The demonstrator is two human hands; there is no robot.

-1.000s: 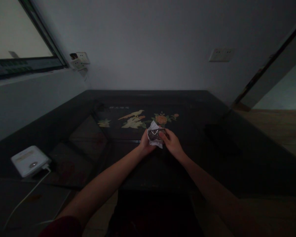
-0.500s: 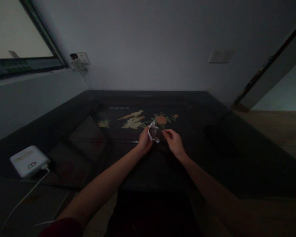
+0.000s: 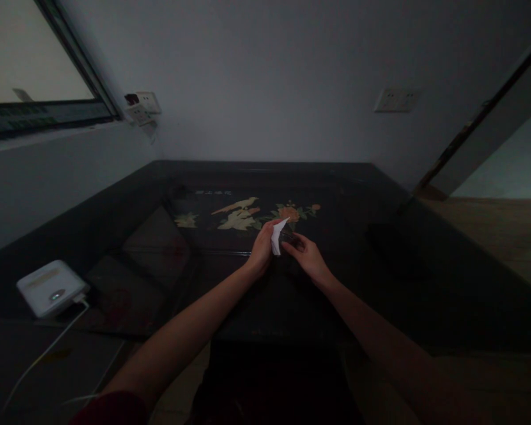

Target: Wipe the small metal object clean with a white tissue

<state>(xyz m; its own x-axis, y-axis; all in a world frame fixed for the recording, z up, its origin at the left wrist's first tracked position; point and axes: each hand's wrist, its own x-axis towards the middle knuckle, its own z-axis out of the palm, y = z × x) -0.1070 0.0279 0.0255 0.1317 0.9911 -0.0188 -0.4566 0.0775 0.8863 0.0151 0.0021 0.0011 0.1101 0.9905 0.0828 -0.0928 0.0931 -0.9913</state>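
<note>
Dim light; glassy object (image 3: 287,236) at frame centre, partly hidden by right hand (image 3: 307,255), outline unclear. Right fingers grip it; left hand (image 3: 261,249) clasps white sheet (image 3: 277,238) beside it. White box (image 3: 53,288), lower left; dark item (image 3: 393,251), right, indistinct. Sheet's long axis steep, top tip pointing upper right.

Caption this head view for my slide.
Left hand holding creased white paper, right hand gripping small transparent object, over glossy black table.
</note>
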